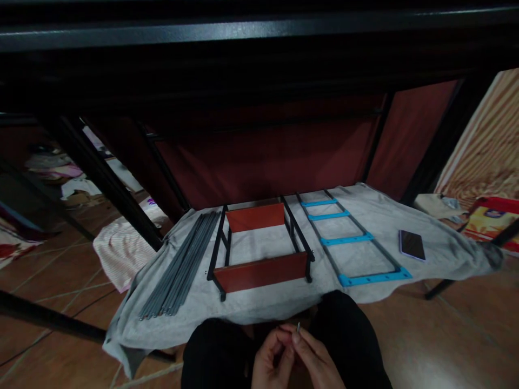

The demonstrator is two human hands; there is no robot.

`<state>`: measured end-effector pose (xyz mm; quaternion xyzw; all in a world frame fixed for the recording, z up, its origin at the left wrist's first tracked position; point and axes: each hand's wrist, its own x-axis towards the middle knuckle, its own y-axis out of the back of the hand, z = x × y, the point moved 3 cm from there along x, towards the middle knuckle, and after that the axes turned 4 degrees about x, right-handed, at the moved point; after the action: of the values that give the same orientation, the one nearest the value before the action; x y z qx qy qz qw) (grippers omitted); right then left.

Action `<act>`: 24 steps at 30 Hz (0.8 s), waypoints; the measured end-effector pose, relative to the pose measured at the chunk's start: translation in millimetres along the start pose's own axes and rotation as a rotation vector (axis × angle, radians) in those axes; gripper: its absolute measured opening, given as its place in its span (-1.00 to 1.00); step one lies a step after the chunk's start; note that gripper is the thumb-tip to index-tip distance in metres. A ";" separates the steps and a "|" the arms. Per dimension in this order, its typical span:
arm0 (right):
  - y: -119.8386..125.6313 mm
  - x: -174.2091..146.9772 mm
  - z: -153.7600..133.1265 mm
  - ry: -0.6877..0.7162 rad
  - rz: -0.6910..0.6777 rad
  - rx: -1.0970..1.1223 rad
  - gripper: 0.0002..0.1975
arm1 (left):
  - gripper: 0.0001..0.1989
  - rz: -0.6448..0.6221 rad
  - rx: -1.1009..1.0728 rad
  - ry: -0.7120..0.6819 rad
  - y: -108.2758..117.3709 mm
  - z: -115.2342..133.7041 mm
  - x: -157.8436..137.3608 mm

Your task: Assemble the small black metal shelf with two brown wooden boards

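Observation:
Low at the front, between my knees, my left hand and my right hand meet at the fingertips. A small, thin metal piece sticks up from the pinch of my right hand; its kind is too small to tell. The fingers of my left hand are curled and closed, and whatever they pinch is hidden. Beyond them on a grey cloth stands a black metal frame with two red-brown boards. A ladder-like frame of grey tubes with blue crosspieces lies to its right.
Several grey rods lie bundled at the cloth's left. A phone rests at the right. A dark table edge crosses overhead, with black legs at the sides. A red and yellow package sits at far right.

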<state>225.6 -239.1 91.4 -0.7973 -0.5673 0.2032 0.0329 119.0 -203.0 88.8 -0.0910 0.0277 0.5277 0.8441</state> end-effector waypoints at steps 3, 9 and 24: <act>11.3 11.6 -23.1 0.080 -0.043 0.086 -0.41 | -0.62 0.003 0.210 -0.040 22.1 38.5 9.2; 81.2 90.5 -83.5 0.260 0.106 0.055 -0.41 | -0.74 0.204 0.665 -0.404 84.5 133.4 127.0; 113.2 415.8 -104.9 0.344 0.208 0.069 -0.74 | -0.50 0.067 1.479 -0.565 29.4 130.7 467.0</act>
<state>478.3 121.2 36.1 -0.8731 -0.4606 0.0857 0.1353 292.4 247.1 146.9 0.6318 0.1586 0.4008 0.6442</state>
